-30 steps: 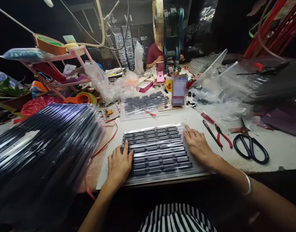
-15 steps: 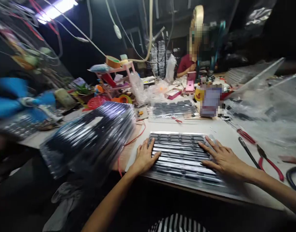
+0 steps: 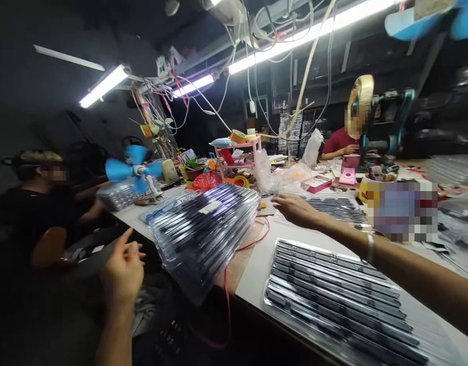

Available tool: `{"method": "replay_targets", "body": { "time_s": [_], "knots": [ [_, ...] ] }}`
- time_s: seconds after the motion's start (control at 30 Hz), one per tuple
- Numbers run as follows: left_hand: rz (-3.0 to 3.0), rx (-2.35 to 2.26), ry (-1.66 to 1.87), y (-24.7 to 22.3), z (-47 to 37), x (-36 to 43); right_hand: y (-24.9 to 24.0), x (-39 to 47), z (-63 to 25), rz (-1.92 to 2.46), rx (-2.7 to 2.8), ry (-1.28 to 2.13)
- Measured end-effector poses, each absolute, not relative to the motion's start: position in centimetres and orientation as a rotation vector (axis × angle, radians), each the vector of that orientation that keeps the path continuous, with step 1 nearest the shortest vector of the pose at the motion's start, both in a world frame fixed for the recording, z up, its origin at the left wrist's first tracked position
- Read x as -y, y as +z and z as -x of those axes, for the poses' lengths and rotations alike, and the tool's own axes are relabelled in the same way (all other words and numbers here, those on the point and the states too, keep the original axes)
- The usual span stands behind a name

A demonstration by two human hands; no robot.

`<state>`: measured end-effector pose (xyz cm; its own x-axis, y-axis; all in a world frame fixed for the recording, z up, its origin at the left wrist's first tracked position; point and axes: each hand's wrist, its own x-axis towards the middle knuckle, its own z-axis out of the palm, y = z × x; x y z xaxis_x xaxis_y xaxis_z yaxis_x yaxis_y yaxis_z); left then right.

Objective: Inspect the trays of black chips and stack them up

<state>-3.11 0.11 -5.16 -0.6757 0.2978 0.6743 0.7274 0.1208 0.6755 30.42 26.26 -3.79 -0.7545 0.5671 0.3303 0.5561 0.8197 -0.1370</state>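
Observation:
My left hand (image 3: pixel 124 269) is raised off the table's front left edge, fingers loosely bent and apart, with nothing seen in it. To its right lies a stack of clear plastic trays (image 3: pixel 207 218) filled with dark strips, a small white label on top. My right hand (image 3: pixel 297 209) reaches across the table just beyond the stack's right side, fingers stretched leftward and holding nothing I can see. Below my right forearm rests a single clear tray of dark strips (image 3: pixel 333 295). Another tray with dark strips (image 3: pixel 337 206) lies farther back, partly hidden by that arm.
A blue fan (image 3: pixel 133 168) stands at the left, near a person in black (image 3: pixel 31 213). A pink rack (image 3: pixel 237 152) holds tape rolls. A red cord (image 3: pixel 253 244) runs beside the stack. Another person in a dark red top (image 3: pixel 339 142) sits at the far side.
Both hands have left the tray at the table's front. My right hand has moved left toward the stack, my left hand off the table. The view has turned left and up.

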Motion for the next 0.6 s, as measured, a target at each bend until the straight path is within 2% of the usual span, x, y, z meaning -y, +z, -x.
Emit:
{"method": "replay_targets", "body": {
  "time_s": [0.1, 0.23, 0.43, 0.6],
  "knots": [
    [1.282, 2.029, -1.241, -6.1, 4.5, -1.0, -2.6, -29.0, -24.6, 0.789, 2.548, 0.114],
    [1.629, 1.985, -1.025, -7.2, 4.6, -1.0, -3.4, -29.2, -21.2, 0.762, 2.476, 0.189],
    [1.503, 2.205, -1.271, -7.7, 9.1, 0.2, -5.6, -26.7, -23.8, 0.635, 2.489, 0.162],
    [1.52, 2.191, -1.249, -7.1, 9.8, -0.1, -5.6, -26.9, -23.4, 0.306, 2.542, 0.133]
  ]
}}
